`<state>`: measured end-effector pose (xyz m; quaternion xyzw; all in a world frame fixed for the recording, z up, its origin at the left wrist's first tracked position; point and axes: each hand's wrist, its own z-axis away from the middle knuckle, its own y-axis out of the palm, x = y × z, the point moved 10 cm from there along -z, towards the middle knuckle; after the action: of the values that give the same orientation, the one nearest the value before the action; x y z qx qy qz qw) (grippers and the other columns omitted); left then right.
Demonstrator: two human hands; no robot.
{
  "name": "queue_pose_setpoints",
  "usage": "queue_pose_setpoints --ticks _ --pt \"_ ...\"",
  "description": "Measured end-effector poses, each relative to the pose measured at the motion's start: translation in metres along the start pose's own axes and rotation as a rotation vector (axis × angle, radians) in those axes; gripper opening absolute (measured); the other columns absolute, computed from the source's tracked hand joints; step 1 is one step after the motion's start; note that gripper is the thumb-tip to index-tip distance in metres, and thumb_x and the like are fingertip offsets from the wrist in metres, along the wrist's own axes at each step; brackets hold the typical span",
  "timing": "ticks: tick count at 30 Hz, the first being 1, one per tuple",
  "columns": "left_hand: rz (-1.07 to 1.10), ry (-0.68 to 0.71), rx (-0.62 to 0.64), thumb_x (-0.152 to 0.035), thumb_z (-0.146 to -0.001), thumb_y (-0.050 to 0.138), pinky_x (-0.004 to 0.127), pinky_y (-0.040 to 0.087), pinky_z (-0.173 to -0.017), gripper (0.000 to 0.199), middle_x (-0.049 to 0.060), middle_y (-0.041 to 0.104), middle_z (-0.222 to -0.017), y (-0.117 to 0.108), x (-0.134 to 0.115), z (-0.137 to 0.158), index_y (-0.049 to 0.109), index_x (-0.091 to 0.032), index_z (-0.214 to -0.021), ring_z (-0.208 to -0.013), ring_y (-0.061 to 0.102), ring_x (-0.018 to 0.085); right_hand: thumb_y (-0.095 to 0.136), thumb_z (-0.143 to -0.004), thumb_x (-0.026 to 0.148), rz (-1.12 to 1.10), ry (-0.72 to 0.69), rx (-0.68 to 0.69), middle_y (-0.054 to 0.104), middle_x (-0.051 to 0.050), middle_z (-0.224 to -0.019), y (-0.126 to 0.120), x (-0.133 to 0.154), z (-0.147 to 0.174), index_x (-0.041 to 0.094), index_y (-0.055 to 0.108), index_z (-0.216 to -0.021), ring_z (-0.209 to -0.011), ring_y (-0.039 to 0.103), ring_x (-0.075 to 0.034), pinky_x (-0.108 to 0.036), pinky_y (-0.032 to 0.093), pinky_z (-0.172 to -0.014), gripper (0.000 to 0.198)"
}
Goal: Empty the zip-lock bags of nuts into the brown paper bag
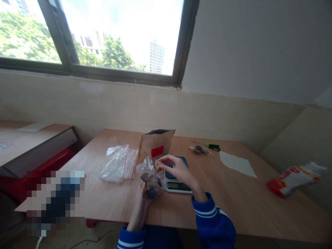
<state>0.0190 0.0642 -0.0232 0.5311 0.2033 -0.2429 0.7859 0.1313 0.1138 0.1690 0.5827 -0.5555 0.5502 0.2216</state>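
Note:
My left hand [142,195] is closed on a clear plastic bag [153,185] with dark, round pieces and brown bits inside. Pinched in the fingers of my right hand [177,168] is a light-brown, crumbly-looking dried piece [158,165], just above the bag's upper end. What exactly this piece is, I cannot make out. Partly beneath my right hand lies a kitchen scale [178,187] with a white body and blue-green platform. Behind both hands stands a brown paper pouch [155,143] with a red label, its top open.
Flat clear zip bags [116,164] lie to the left. At the back right are another small filled bag [199,149], a green-and-black screwdriver [211,145] and white paper [237,164]. A white-and-red bottle [294,180] is tilted at the right. A pixelated patch covers the table's left corner.

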Motion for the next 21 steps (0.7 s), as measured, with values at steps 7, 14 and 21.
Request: queue_pose_setpoints --ticks 7,14,21 --pt "0.064 -0.033 0.027 -0.034 -0.081 0.063 0.035 0.052 -0.091 0.033 0.007 0.069 -0.109 0.009 -0.005 0.008 0.061 -0.021 -0.111 -0.1 0.066 0.02 0.063 -0.081 0.038 -0.008 -0.263 -0.356 0.071 -0.005 -0.103 -0.075 0.073 -0.048 0.02 0.067 -0.102 -0.094 0.067 -0.018 -0.035 0.051 -0.09 0.028" --pt "0.129 -0.072 0.001 -0.026 -0.087 0.055 0.035 0.054 -0.087 0.024 0.008 0.071 -0.102 0.0 0.003 0.001 0.062 -0.019 -0.109 -0.096 0.067 0.021 0.055 -0.088 0.035 0.348 -0.339 -0.225 0.071 -0.005 -0.107 -0.048 0.056 -0.08 0.023 0.069 -0.103 -0.1 0.064 -0.02 -0.037 0.047 -0.093 0.024" --pt "0.127 -0.026 0.001 -0.024 -0.088 0.055 0.038 0.049 -0.096 0.03 0.009 0.069 -0.111 0.001 -0.003 0.004 0.06 -0.019 -0.116 -0.101 0.066 0.021 0.045 -0.093 0.03 0.506 -0.401 -0.326 0.061 -0.01 -0.114 -0.049 0.071 -0.049 0.021 0.068 -0.107 -0.112 0.053 -0.022 -0.041 0.038 -0.103 0.028"
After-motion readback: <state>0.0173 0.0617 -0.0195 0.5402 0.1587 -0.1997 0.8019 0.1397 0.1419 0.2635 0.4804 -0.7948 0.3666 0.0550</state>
